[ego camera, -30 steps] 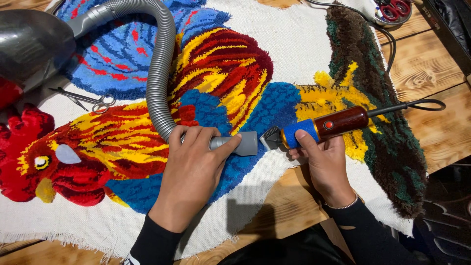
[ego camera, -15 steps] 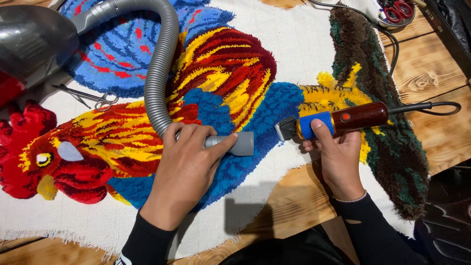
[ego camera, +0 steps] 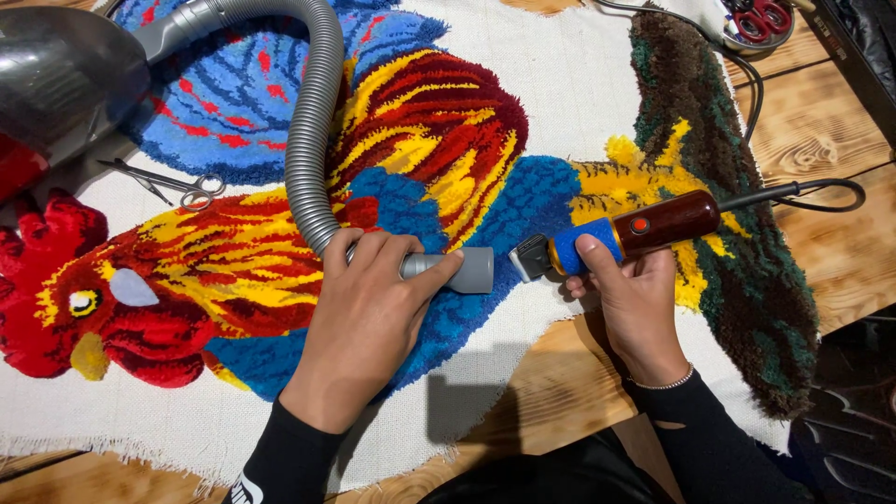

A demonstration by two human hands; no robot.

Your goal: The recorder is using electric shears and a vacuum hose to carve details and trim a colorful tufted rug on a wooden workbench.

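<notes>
the left hand is wrapping closed around the grey vacuum nozzle, pointing its mouth right at mid-frame so it is sitting just beside the clipper, likely catching loose fluff. the right hand is gripping the clipper's blue and brown handle, its blade lying low on the blue pile of the rooster rug. small scissors are lying at upper left.
</notes>
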